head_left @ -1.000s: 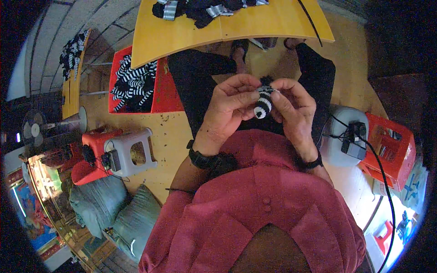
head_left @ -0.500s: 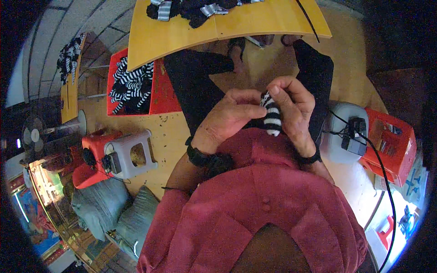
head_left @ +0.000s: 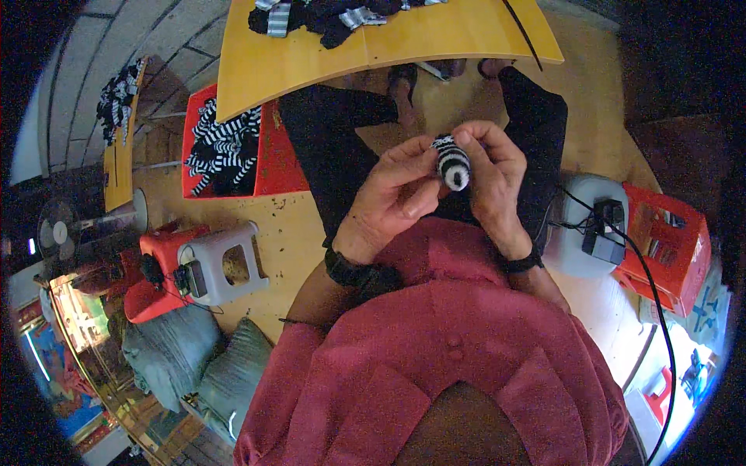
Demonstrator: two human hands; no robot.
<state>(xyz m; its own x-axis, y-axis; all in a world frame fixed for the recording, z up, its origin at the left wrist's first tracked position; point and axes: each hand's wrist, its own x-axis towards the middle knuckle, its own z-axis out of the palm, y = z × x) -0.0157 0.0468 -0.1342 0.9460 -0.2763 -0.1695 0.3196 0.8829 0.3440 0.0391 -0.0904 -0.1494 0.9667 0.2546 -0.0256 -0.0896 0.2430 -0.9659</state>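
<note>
- Head view: the left hand [head_left: 392, 190] has its fingers [head_left: 410, 149] pinched on a small striped knit piece [head_left: 454, 165].
- The right hand [head_left: 497, 182] has its fingers [head_left: 486, 138] pinched on the other side of it.
- So the small striped knit piece is right between the two hands, up off the lap. It has black and white rings. Its near end is round and white with a dark spot, and it sticks out below the fingertips.
- Just behind the fingers, black bands sit on both wrists. A dark red shirt [head_left: 443, 334] is close behind them.
- Dark trousers [head_left: 330, 128] are on both sides of the fingers, with the knees wide apart.
- Past the fingers, farther from the shirt, is a yellow surface [head_left: 388, 53]. A heap of black and grey striped cloth [head_left: 334, 29] lies on it.
- To the left of the fingers is a red box [head_left: 286, 167] with lots of black and white striped pieces [head_left: 224, 147] in it.
- Farther left, and nearer the person, are a grey stool [head_left: 214, 272] and a red stool [head_left: 148, 299].
- To the right of the fingers is a pale grey stool [head_left: 573, 233] with a black box [head_left: 604, 245] on it.
</note>
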